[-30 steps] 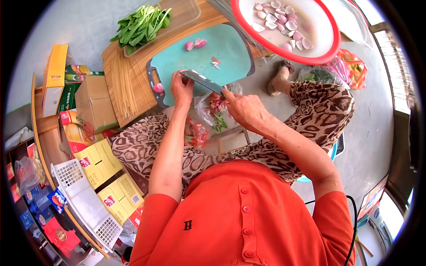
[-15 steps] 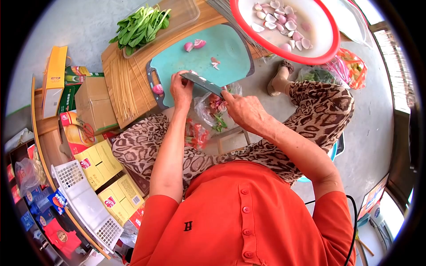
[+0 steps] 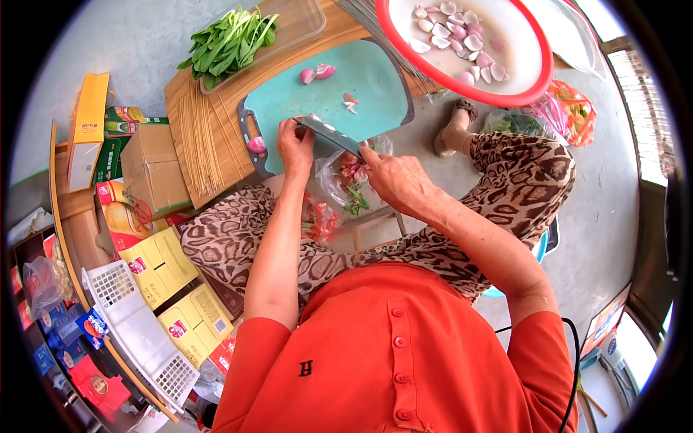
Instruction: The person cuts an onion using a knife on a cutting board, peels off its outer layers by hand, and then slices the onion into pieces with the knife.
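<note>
My right hand (image 3: 398, 177) is closed round the handle of a knife (image 3: 332, 135), whose broad blade slants over the near edge of the teal cutting board (image 3: 375, 86). Near the blade's far end is my left hand (image 3: 295, 144), its fingers bent at the blade; whatever they hold is hidden. Pink onion pieces (image 3: 317, 73) lie at the back of the board, and small scraps (image 3: 350, 103) lie nearer its middle. Another onion piece (image 3: 257, 144) sits by the board's handle slot. Below the knife, a clear plastic bag (image 3: 332, 177) holds onion skins.
A red-rimmed basin (image 3: 538, 85) with several onion pieces stands at the upper right. Leafy greens (image 3: 229, 47) rest on a clear tray at the upper left, near thin wooden skewers (image 3: 196, 141). Boxes (image 3: 155, 166) and a white basket (image 3: 137, 317) are at the left.
</note>
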`<state>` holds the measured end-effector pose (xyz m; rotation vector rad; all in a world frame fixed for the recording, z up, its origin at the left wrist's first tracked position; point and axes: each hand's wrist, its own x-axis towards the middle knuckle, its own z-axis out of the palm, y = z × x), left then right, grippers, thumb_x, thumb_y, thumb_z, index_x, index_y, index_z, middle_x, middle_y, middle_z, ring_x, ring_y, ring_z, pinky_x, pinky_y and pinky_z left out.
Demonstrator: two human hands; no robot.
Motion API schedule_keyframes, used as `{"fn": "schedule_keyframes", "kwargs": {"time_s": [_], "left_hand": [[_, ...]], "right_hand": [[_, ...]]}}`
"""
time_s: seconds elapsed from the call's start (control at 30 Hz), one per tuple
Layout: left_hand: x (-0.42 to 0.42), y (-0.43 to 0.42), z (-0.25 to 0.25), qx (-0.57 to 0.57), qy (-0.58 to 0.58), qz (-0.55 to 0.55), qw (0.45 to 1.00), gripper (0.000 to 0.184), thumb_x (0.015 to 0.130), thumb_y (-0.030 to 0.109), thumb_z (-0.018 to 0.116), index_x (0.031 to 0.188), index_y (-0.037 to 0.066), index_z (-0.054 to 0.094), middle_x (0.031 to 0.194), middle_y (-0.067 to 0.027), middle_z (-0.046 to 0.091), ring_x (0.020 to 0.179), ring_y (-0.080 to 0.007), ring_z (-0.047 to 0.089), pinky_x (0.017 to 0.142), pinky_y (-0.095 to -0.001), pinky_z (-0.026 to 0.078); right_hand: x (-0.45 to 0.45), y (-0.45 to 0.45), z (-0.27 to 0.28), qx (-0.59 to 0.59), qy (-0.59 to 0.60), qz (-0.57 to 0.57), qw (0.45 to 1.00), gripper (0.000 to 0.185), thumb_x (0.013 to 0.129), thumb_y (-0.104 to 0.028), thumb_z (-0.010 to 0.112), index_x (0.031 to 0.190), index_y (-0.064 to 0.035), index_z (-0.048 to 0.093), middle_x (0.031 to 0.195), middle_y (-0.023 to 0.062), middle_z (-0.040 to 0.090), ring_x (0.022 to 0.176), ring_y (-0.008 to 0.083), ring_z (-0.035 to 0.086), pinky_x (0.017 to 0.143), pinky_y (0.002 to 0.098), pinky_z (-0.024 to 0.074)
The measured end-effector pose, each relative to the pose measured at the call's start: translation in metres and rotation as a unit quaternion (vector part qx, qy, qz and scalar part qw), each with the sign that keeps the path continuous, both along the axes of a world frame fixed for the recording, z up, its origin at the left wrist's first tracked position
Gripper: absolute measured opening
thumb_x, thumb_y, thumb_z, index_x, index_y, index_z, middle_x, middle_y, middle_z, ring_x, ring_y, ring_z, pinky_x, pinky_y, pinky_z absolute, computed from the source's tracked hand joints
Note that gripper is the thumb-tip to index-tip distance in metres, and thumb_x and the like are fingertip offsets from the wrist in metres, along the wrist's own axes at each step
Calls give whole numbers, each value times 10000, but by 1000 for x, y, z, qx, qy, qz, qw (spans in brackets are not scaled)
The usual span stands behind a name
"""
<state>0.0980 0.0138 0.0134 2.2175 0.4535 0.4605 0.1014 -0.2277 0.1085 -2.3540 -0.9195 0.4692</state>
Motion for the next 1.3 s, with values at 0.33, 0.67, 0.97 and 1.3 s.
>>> {"fn": "schedule_keyframes", "kwargs": {"time_s": [0.33, 0.67, 0.97, 1.3], "left_hand": [[2, 1, 2, 22, 15, 0, 1000, 175, 809, 38, 712, 969, 32, 643, 888, -91, 613, 706, -231, 641, 667, -353, 502], [1, -1, 1, -17, 13, 13, 1000, 165, 809, 24, 701, 968, 23, 655, 914, -93, 644, 723, -244, 662, 673, -359, 511], [4, -8, 0, 46, 28, 16, 998, 280, 752, 99, 762, 966, 28, 596, 924, -114, 604, 850, -314, 628, 742, -416, 502], [91, 15, 19, 280, -50, -15, 959, 377, 735, 125, 765, 1078, 109, 609, 1059, -104, 604, 1053, -333, 547, 883, -460, 419]], "right_hand": [[5, 9, 3, -7, 7, -3, 1000, 212, 901, -191, 590, 993, -19, 506, 681, 177, 648, 650, 391, 652, 569, 496, 496], [27, 31, 5, -49, 53, 7, 997, 139, 846, -81, 547, 961, -2, 546, 737, 223, 660, 711, 424, 660, 627, 519, 510], [28, 49, -2, -102, 98, -6, 990, 189, 857, -79, 542, 1030, -3, 558, 842, 219, 693, 846, 408, 684, 749, 498, 524], [43, -20, 16, -51, 159, -145, 975, 339, 943, -208, 465, 1222, -17, 487, 783, 271, 642, 789, 472, 623, 740, 555, 487]]}}
